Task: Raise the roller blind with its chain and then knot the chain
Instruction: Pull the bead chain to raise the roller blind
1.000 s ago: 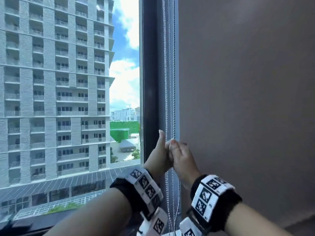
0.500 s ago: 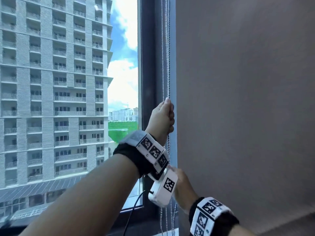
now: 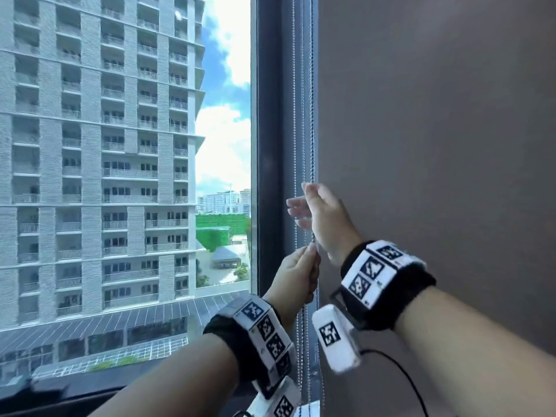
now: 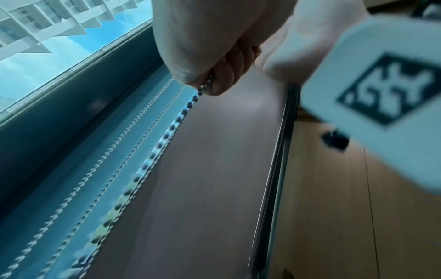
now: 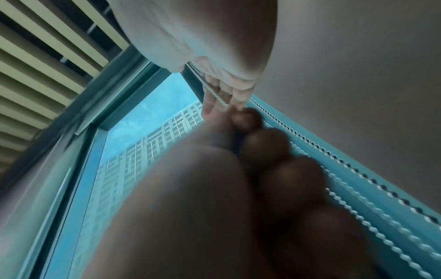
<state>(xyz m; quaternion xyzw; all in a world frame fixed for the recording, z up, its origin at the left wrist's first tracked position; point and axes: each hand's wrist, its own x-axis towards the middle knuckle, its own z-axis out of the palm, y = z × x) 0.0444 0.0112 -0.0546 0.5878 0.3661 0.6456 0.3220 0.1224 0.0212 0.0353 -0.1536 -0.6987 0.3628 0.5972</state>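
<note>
The bead chain [image 3: 312, 130] hangs in several strands between the dark window frame and the grey-brown roller blind [image 3: 436, 145], which covers the right side. My left hand [image 3: 301, 269] grips one strand in a fist; in the left wrist view the chain [image 4: 167, 132] leaves the fist of that hand [image 4: 214, 56]. My right hand [image 3: 319, 215] is just above it, thumb up and fingers stretched left, with the chain running between them. In the right wrist view strands cross the fingers of this hand [image 5: 238, 90], and the rest of the chain [image 5: 334, 156] runs along the blind's edge.
The window frame [image 3: 270, 145] stands left of the chain, with glass and a high-rise building beyond it. A black cable [image 3: 406, 374] hangs from my right wrist camera. The sill lies low at the bottom left.
Half a second ago my left hand gripped the chain high up and the right was low. Now the left has come down with the chain and the right has risen above it.
</note>
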